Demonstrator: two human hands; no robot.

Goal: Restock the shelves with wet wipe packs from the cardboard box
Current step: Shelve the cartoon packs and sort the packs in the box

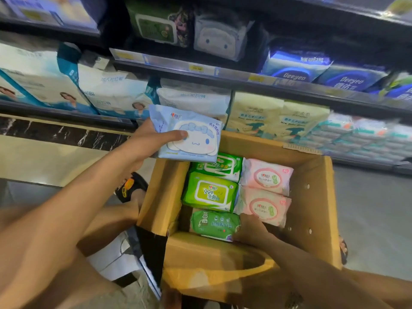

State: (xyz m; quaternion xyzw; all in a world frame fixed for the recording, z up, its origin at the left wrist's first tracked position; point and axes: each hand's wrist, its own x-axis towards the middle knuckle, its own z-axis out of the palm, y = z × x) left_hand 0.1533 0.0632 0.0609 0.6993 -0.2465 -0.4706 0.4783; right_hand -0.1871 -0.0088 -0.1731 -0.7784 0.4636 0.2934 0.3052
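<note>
My left hand [153, 139] grips a light blue wet wipe pack [189, 134] with a white cartoon dog, held above the far left corner of the open cardboard box [312, 197]. Inside the box lie two bright green packs [209, 192], a darker green pack [215, 225] and two pink packs [265, 177]. My right hand [252, 228] reaches into the box and rests between the darker green pack and the nearer pink pack; its fingers are hidden, so its hold is unclear.
Shelves rise behind the box: a matching cartoon pack [219, 40] and a green pack on the upper shelf, blue Deeyeo packs [296, 65] to the right, yellow and white packs lower down. My sandalled foot [130, 188] is left of the box.
</note>
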